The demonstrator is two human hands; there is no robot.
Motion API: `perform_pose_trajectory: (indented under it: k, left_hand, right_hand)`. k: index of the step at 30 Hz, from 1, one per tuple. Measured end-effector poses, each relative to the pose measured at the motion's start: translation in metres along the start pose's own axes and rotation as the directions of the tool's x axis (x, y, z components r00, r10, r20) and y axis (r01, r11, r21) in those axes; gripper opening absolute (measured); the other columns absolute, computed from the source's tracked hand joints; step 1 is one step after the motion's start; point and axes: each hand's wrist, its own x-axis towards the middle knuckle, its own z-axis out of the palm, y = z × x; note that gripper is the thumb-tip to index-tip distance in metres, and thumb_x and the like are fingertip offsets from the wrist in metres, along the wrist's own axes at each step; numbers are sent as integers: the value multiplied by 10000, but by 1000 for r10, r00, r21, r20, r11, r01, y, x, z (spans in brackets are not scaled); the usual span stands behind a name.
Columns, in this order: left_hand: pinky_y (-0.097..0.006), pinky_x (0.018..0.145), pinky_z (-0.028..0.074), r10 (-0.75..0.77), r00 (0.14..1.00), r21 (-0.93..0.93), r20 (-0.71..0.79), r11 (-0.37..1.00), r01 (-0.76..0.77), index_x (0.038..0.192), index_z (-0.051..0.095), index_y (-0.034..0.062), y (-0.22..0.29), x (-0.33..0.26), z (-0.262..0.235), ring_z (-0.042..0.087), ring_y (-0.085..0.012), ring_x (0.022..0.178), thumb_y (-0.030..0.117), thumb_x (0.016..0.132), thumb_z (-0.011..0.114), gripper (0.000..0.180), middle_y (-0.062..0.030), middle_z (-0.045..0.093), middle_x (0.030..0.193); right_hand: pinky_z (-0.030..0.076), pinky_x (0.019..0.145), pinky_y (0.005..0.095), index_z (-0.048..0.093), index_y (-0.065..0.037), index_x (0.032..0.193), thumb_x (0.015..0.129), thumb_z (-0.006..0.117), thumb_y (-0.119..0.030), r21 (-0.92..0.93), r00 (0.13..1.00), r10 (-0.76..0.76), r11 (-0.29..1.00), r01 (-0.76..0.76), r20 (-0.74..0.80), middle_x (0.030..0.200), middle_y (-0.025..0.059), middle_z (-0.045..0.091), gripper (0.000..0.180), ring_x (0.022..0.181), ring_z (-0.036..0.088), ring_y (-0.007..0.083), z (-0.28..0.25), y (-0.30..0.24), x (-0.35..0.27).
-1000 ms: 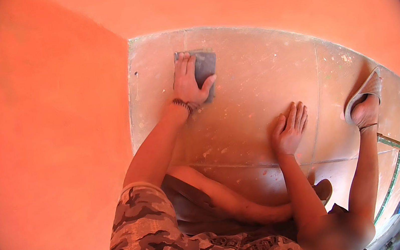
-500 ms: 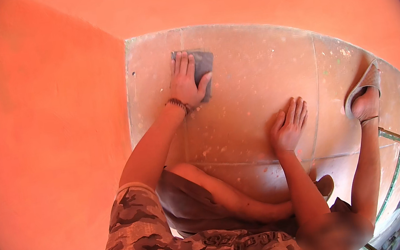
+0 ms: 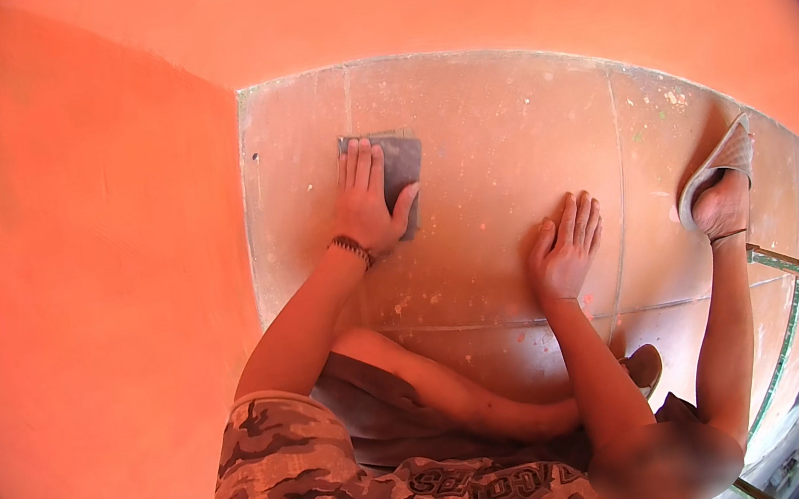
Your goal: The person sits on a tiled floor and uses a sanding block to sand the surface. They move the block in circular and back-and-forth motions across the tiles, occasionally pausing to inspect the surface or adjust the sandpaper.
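Two hands down on the floor here, and we start at the far left with the orange wall (image 3: 92,290), painted flat and meeting the tiled floor (image 3: 486,137) along a pale edge. Next across, the left hand (image 3: 368,203) lies flat with fingers together, pressing a dark grey abrasive sheet (image 3: 405,173) onto the tile near that corner; a beaded bracelet (image 3: 351,250) sits at the wrist. That sheet looks thin, light and floppy, gritty rather than slippery, so my read is it handles best pinned under a flat palm and fingers, or pinched at an edge to lift it. Moving along, the right hand (image 3: 565,253) is spread open, palm down on the bare tile, holding nothing, just propping. Paint specks dot the floor between the two. Further right, a foot in a grey slipper (image 3: 717,172) rests on the tile, and a green-edged frame (image 3: 796,268) shows at the rim.
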Motion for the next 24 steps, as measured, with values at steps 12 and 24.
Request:
perform_pose_trajectory:
  k: [12,24]
  left_hand:
    - [-523,1161,273,4,999,87,-34,996,-1,1252,548,-148,-16,32,1,395,-459,1352,421,916,580,662,-330,490,1374]
    - [-597,1176,159,-216,973,57,87,976,212,1330,409,-179,1,68,-4,289,-498,1396,412,965,502,701,-367,357,1441]
  right_hand:
    - [228,1173,547,471,58,1390,972,478,-218,6,1000,2,1000,-2,4,1483,273,413,501,1421,325,434,-4,-3,-4]
    - [233,1170,551,468,53,1396,978,481,-214,75,1000,-17,997,17,0,1491,273,404,497,1422,318,445,2,-10,-5]
